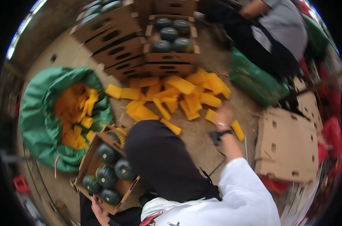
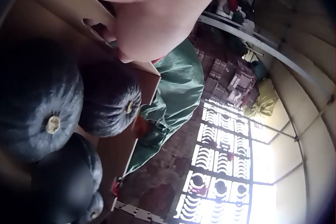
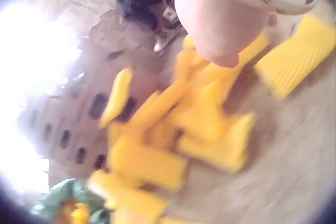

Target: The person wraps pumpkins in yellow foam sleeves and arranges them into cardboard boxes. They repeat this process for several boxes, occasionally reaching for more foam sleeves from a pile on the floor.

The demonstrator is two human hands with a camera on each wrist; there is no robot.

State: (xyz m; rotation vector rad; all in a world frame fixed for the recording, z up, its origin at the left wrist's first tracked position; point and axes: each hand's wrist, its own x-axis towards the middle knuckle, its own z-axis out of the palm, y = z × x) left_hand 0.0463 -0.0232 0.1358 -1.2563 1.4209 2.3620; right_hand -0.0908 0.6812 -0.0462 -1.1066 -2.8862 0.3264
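I crouch over a floor strewn with yellow foam pads (image 1: pixel 178 94). My right hand (image 1: pixel 223 115) reaches out just above one pad (image 1: pixel 211 115); another pad (image 1: pixel 237 130) lies beside my wrist. The right wrist view is blurred: it shows the heel of the right hand (image 3: pixel 226 19) over the pads (image 3: pixel 210 124), with the fingers hidden. My left hand (image 1: pixel 97 213) grips the near corner of an open cardboard box (image 1: pixel 86 162) holding several dark green squashes (image 1: pixel 107 153). In the left wrist view the left hand (image 2: pixel 157 14) lies against the box wall (image 2: pixel 58 3) above the squashes (image 2: pixel 37 108).
A green sack (image 1: pixel 39 124) with more yellow pads lies at the left. Stacked cardboard boxes (image 1: pixel 118 45) and an open box of squashes (image 1: pixel 171 56) stand at the back. Flattened cardboard (image 1: pixel 288 143) lies at the right. Another person (image 1: pixel 276 34) sits behind a green bag (image 1: pixel 254 81).
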